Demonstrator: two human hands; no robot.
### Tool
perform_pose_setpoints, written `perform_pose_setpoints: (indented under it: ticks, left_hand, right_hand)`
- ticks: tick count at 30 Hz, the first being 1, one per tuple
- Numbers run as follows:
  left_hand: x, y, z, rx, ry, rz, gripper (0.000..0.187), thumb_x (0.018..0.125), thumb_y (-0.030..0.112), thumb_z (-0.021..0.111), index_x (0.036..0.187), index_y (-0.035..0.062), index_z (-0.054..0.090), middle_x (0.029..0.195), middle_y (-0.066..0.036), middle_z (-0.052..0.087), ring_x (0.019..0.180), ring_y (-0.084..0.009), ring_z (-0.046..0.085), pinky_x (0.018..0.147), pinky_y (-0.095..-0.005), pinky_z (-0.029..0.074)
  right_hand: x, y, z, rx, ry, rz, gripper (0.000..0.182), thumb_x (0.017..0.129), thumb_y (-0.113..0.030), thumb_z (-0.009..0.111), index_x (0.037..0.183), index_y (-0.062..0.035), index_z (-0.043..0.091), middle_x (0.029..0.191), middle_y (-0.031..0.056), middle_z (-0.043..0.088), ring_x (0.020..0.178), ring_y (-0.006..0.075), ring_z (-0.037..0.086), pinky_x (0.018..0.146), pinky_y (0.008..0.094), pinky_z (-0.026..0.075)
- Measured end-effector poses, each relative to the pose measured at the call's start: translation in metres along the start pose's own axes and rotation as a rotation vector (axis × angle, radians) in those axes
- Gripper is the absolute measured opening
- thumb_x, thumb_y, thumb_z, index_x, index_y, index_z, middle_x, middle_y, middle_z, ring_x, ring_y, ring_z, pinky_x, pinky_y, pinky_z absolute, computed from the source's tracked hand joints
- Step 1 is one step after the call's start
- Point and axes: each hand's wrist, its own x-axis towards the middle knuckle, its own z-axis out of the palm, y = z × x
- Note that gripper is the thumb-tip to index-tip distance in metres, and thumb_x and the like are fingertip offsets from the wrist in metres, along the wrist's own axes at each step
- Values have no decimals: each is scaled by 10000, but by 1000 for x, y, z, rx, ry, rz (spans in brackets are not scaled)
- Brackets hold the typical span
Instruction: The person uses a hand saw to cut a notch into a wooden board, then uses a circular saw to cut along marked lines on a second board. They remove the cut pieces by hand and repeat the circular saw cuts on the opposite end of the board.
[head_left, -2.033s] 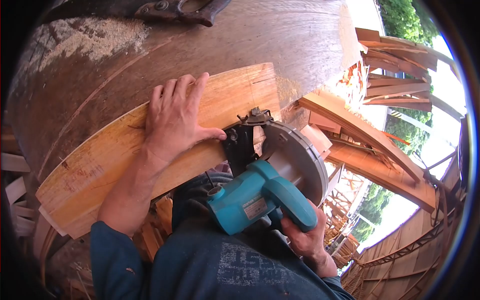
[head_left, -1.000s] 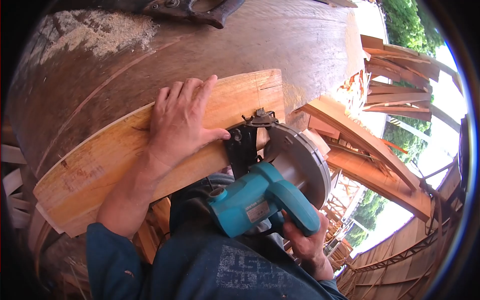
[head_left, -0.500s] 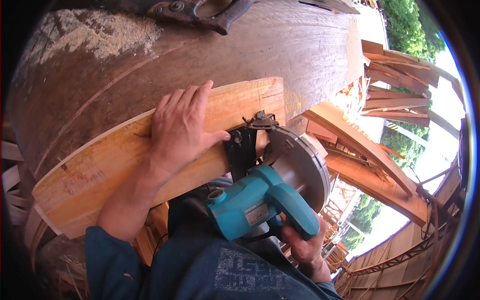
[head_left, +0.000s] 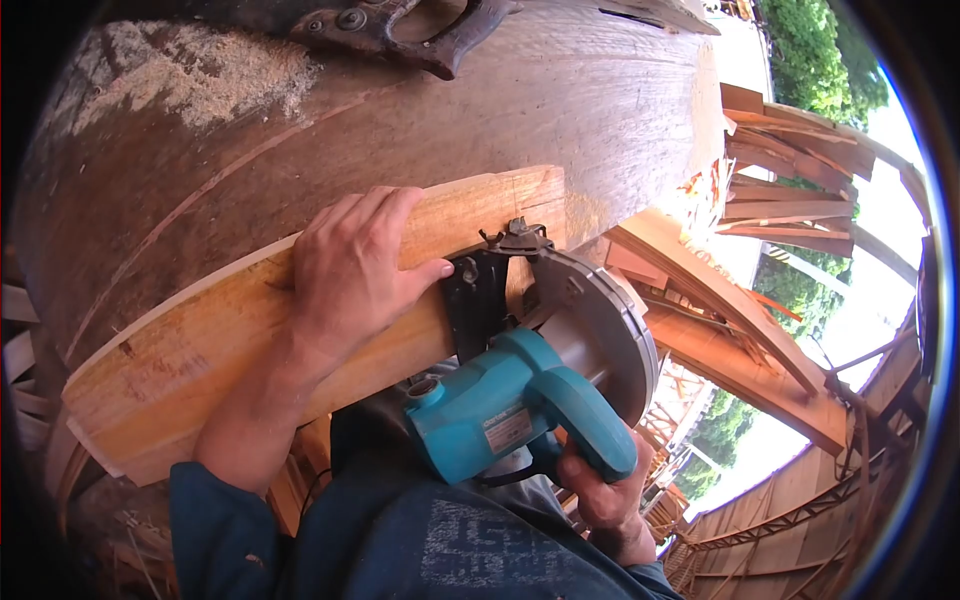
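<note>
A teal circular saw [head_left: 480,405] rests with its black base plate on a thick wooden board [head_left: 190,355], near the board's right end. My right hand [head_left: 605,490] is wrapped round the saw's rear handle. The silver blade guard [head_left: 600,320] faces right and hides the blade. With its fingers bent over the board's far edge, my left hand [head_left: 355,265] grips the board, and its thumb reaches to the corner of the base plate. The board lies at a slant across the near edge of a large brown wooden work surface [head_left: 480,110].
A handsaw [head_left: 430,40] with a dark handle lies at the back of the surface, beside a heap of sawdust [head_left: 210,75]. Stacked offcuts [head_left: 790,200] and long timber beams [head_left: 740,340] stand on the right. Trees [head_left: 820,60] show beyond.
My left hand's fingers have curled further over the board's far edge. The saw has shifted slightly left in view, with my right hand still on its handle.
</note>
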Motion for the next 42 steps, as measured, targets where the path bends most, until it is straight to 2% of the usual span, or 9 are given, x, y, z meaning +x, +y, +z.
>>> perform_pose_setpoints:
  ticks: [12, 18, 24, 30, 33, 36, 39, 42]
  left_hand:
    - [3, -2, -1, -19, 24, -11, 469, 777, 286, 811, 1161, 54, 674, 1112, -125, 708, 1021, -328, 679, 882, -419, 535]
    - [4, -4, 1, -31, 84, 22, 378, 827, 265, 763, 1128, 50, 683, 1057, -150, 720, 967, -351, 694, 835, -423, 550]
    - [5, -2, -3, -242, 156, -50, 212, 941, 198, 618, 1020, 7, 664, 945, -179, 703, 879, -366, 695, 727, -396, 543]
    - [4, -4, -11, -393, 165, -70, 236, 992, 146, 473, 938, -13, 639, 809, -168, 641, 704, -314, 639, 640, -388, 489]
    - [2, -8, -10, -365, 161, -71, 251, 992, 145, 462, 917, -21, 635, 799, -172, 637, 700, -298, 639, 639, -382, 490]
    - [1, -8, -13, -378, 124, -115, 257, 991, 143, 465, 896, -30, 629, 799, -176, 643, 701, -300, 642, 643, -377, 492]
    - [3, -8, -9, -417, 230, -52, 243, 1001, 152, 476, 810, 18, 543, 704, -154, 532, 634, -360, 571, 579, -439, 458]
    - [2, -13, -9, -437, 240, -25, 244, 1003, 151, 458, 845, 5, 573, 701, -156, 532, 635, -362, 563, 587, -438, 460]
  right_hand:
    - [10, -10, 2, 45, 23, 17, 344, 765, -115, 769, 1055, 30, 656, 808, 96, 694, 700, 166, 649, 651, 299, 518]
    - [15, -15, 1, 63, 17, 25, 350, 758, -106, 770, 1059, 31, 655, 807, 90, 689, 691, 167, 635, 649, 295, 508]
    - [21, -20, 1, 69, 23, 38, 338, 751, -98, 769, 1040, 32, 654, 800, 83, 682, 689, 163, 622, 652, 295, 502]
    - [27, -28, 3, 101, 31, 24, 309, 749, -105, 768, 1005, 25, 652, 787, 76, 671, 678, 163, 612, 637, 288, 490]
    - [29, -30, 4, 117, 42, 37, 295, 751, -103, 766, 990, 23, 648, 782, 72, 664, 670, 163, 604, 630, 287, 484]
    - [34, -37, 5, 119, 45, 40, 283, 758, -96, 763, 986, 25, 645, 775, 66, 656, 665, 159, 595, 624, 290, 480]
    - [36, -39, 3, 91, 29, 29, 284, 767, -94, 760, 995, 28, 643, 775, 64, 649, 667, 156, 588, 625, 291, 477]
    - [40, -43, 2, 89, 14, 14, 296, 771, -93, 759, 1012, 33, 642, 792, 68, 651, 679, 154, 588, 633, 290, 477]
